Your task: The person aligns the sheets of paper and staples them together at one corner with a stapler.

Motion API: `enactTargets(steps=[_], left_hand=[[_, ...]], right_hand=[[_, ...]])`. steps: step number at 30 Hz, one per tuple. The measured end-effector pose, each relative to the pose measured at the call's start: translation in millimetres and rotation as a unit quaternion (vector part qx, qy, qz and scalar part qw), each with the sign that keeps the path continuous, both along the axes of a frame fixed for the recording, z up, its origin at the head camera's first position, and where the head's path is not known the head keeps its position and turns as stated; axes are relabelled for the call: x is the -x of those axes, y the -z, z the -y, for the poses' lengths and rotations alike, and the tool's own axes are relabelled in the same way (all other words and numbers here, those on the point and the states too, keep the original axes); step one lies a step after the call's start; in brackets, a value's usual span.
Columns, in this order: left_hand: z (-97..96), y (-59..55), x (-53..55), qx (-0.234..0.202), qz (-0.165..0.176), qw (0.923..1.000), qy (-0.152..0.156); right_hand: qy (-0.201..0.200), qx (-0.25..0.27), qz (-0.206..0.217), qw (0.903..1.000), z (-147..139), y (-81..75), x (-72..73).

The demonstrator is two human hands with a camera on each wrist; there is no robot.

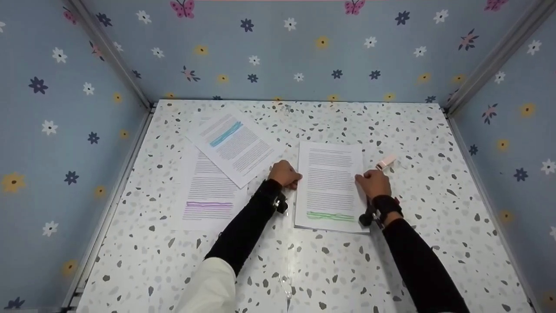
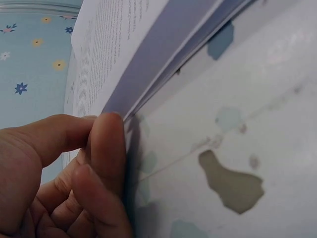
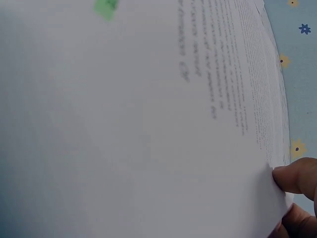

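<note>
A small stack of printed paper sheets, with a green highlighter stroke across the lower lines of the top page, is held at both long sides. My left hand pinches its left edge between thumb and fingers; in the left wrist view the sheets fan slightly apart and rise from the tabletop. The right hand pinches the opposite edge, and the right wrist view shows the thumb on the top sheet with fingers beneath. How many sheets are in the stack I cannot tell.
Left of the stack, a page with a blue highlighted band lies askew over a page with purple highlighting. A small pale pink object, its kind unclear, lies beyond my right hand. Flowered walls border the speckled table.
</note>
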State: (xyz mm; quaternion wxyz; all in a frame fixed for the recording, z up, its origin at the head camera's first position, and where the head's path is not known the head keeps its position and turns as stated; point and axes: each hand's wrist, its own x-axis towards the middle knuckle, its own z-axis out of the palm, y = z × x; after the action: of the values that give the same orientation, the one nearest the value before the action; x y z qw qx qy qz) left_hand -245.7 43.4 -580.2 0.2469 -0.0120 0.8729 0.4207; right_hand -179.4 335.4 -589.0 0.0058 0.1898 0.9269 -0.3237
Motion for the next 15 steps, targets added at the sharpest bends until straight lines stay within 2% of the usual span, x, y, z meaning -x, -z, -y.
enactTargets(steps=[8, 15], left_hand=[[-0.8, 1.2, -1.0, 0.009, -0.02, 0.9997, 0.012], [1.0, -2.1, -5.0, 0.037, -0.065, 0.9967, 0.033]], right_hand=[[0.004, 0.006, 0.01, 0.9999, -0.4, 1.3, -1.0], [0.006, -0.009, 0.011, 0.9999, 2.7, 0.4, 1.2]])
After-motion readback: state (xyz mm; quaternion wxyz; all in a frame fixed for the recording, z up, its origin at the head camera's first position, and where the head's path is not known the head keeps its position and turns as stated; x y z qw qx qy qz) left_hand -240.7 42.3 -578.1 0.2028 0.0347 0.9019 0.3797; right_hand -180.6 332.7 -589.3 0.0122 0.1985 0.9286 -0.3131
